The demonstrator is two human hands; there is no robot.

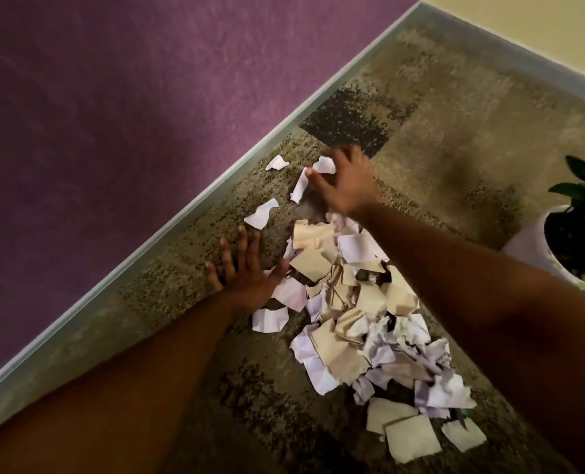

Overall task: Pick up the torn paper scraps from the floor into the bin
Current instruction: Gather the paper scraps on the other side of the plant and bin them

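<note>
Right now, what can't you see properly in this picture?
- Bin: nowhere in the head view.
- Plant pot: cut off by the right edge.
- Right hand: blurred, so its grip on the scraps is unclear.
- Printing on one scrap: too small to read.
- Green thing: mostly under paper.

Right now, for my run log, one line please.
left hand: flat on carpet | right hand: on far scraps | pile: on carpet | bin: unseen

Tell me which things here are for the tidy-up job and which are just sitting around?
For the job:
- paper scraps piled on the carpet
- left hand, flat beside the pile
- right hand, reaching the far scraps

Just there:
- potted plant
- carpet
- purple wall

No bin is in view.
</note>
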